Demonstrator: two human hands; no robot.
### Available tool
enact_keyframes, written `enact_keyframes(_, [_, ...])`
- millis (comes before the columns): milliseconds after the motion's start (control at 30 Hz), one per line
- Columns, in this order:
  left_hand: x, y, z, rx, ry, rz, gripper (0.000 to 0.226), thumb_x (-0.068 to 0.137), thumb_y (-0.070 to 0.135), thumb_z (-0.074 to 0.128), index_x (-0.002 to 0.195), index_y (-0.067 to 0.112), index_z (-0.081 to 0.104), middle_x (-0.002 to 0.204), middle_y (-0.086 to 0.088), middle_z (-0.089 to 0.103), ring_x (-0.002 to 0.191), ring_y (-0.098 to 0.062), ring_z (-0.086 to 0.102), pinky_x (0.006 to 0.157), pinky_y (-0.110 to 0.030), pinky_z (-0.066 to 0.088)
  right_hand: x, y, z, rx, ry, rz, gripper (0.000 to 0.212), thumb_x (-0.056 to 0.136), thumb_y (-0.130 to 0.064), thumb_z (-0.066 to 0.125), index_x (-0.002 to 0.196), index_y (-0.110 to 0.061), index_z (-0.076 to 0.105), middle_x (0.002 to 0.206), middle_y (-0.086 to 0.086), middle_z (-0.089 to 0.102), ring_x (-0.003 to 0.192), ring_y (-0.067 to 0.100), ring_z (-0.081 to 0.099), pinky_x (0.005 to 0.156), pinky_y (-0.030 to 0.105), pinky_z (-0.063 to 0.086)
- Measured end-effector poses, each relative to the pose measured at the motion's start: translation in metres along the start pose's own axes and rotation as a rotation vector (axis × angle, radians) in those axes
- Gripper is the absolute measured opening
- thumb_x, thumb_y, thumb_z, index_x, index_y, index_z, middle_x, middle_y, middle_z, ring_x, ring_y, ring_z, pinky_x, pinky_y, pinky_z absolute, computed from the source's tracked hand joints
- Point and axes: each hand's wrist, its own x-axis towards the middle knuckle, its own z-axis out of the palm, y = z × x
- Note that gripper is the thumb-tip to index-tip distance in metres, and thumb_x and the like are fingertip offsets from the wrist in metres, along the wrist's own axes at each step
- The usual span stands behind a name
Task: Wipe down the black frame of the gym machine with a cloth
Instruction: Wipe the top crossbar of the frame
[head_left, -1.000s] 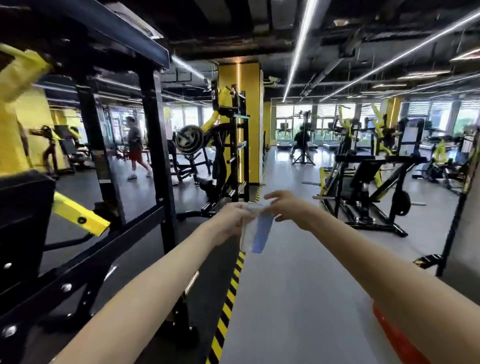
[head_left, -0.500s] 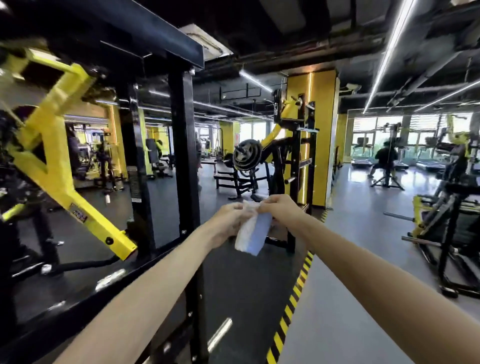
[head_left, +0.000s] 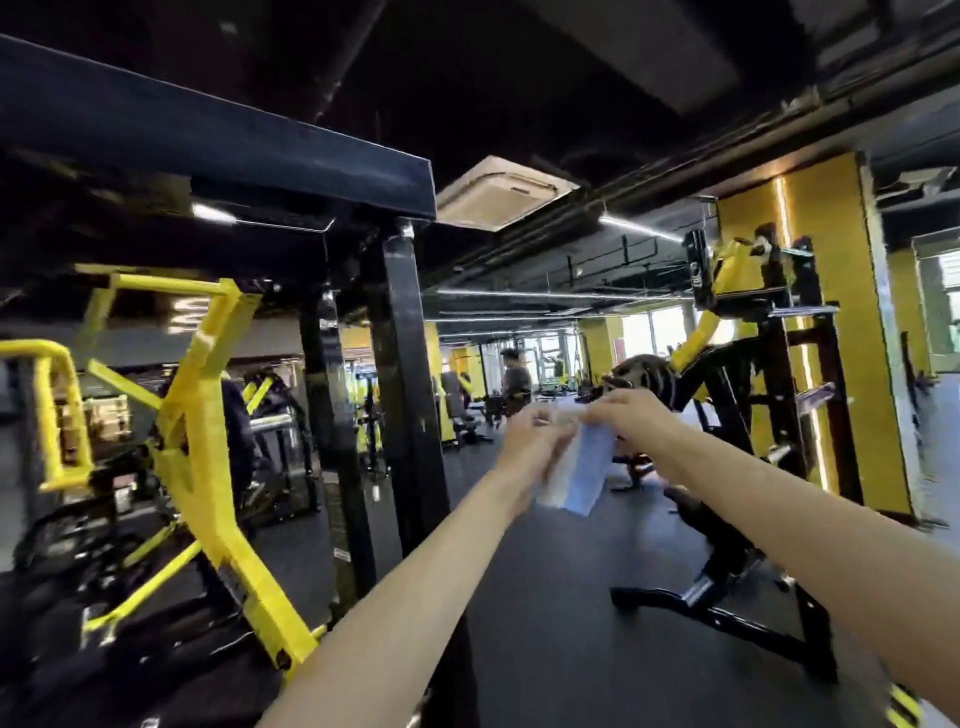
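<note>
- Both forearms reach forward at mid-scene. The left hand and the right hand hold the top edge of a pale blue-and-white cloth, which hangs down between them. Both hands are blurred.
- Left of the hands stands the black frame of a gym machine, an upright post under a wide top beam. The cloth is apart from it.
- Yellow lever arms slant across the near left.
- Farther off on the right, another black-and-yellow machine stands before a yellow pillar.
- A person stands far back, beyond the hands.
- A white ceiling unit sits overhead, above the dark floor.
</note>
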Motion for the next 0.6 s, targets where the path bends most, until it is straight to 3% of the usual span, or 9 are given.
enact_keyframes(100, [0.046, -0.003, 0.003, 0.095, 0.118, 0.036, 0.012, 0.091, 0.018, 0.062, 0.098, 0.008, 0.062, 0.090, -0.004, 0.067, 0.079, -0.015, 0.060, 0.069, -0.026, 0.047, 0.059, 0.005, 0.005, 0.023, -0.076, -0.101, 0.009, 0.090, -0.014, 0.062, 0.088, -0.006, 0.065, 0.093, 0.012, 0.061, 0.078, 0.019, 0.056, 0.074, 0.038, 0.054])
enact_keyframes(200, [0.090, -0.004, 0.004, 0.094, 0.234, 0.023, 0.016, 0.092, 0.021, 0.061, 0.104, 0.010, 0.064, 0.097, -0.006, 0.068, 0.083, -0.015, 0.063, 0.070, -0.027, 0.050, 0.116, 0.001, 0.009, 0.063, -0.185, -0.195, 0.007, 0.090, -0.013, 0.063, 0.093, -0.007, 0.063, 0.082, 0.005, 0.057, 0.071, 0.013, 0.053, 0.058, 0.025, 0.046])
enact_keyframes(300, [0.127, 0.001, -0.001, 0.100, 0.366, 0.009, 0.012, 0.092, 0.025, 0.063, 0.097, 0.015, 0.064, 0.096, -0.004, 0.069, 0.084, -0.019, 0.064, 0.066, -0.029, 0.050, 0.167, -0.013, 0.020, 0.182, -0.307, -0.258, 0.009, 0.088, -0.005, 0.061, 0.081, -0.010, 0.060, 0.079, 0.007, 0.055, 0.076, 0.021, 0.053, 0.060, 0.025, 0.041])
enact_keyframes(367, [0.147, 0.009, -0.009, 0.088, 0.472, 0.031, 0.021, 0.090, 0.030, 0.066, 0.103, 0.013, 0.064, 0.101, -0.007, 0.071, 0.091, -0.024, 0.067, 0.074, -0.037, 0.054, 0.195, -0.028, 0.029, 0.277, -0.367, -0.288, 0.017, 0.087, -0.002, 0.061, 0.076, -0.014, 0.057, 0.077, 0.005, 0.054, 0.078, 0.019, 0.053, 0.060, 0.024, 0.041])
enact_keyframes(433, [0.164, 0.019, -0.020, 0.106, 0.565, 0.073, 0.023, 0.089, 0.028, 0.067, 0.104, 0.011, 0.065, 0.102, -0.012, 0.072, 0.094, -0.029, 0.068, 0.082, -0.043, 0.054, 0.215, -0.041, 0.042, 0.377, -0.428, -0.308, 0.011, 0.087, -0.001, 0.061, 0.083, -0.011, 0.059, 0.076, 0.002, 0.054, 0.075, 0.016, 0.053, 0.056, 0.022, 0.040])
enact_keyframes(533, [0.182, 0.034, -0.034, 0.229, 0.693, 0.130, 0.017, 0.089, 0.026, 0.067, 0.091, 0.010, 0.064, 0.085, -0.006, 0.071, 0.077, -0.020, 0.067, 0.068, -0.032, 0.053, 0.239, -0.056, 0.064, 0.527, -0.491, -0.308, 0.017, 0.086, 0.002, 0.060, 0.076, -0.011, 0.055, 0.071, 0.004, 0.051, 0.063, 0.011, 0.049, 0.054, 0.022, 0.040])
enact_keyframes(600, [0.192, 0.039, -0.043, 0.302, 0.748, 0.151, 0.013, 0.089, 0.026, 0.067, 0.086, 0.014, 0.063, 0.082, -0.005, 0.070, 0.074, -0.016, 0.065, 0.064, -0.028, 0.051, 0.253, -0.062, 0.077, 0.607, -0.527, -0.308, 0.022, 0.083, 0.003, 0.061, 0.068, -0.011, 0.053, 0.069, 0.007, 0.051, 0.064, 0.017, 0.051, 0.058, 0.026, 0.043])
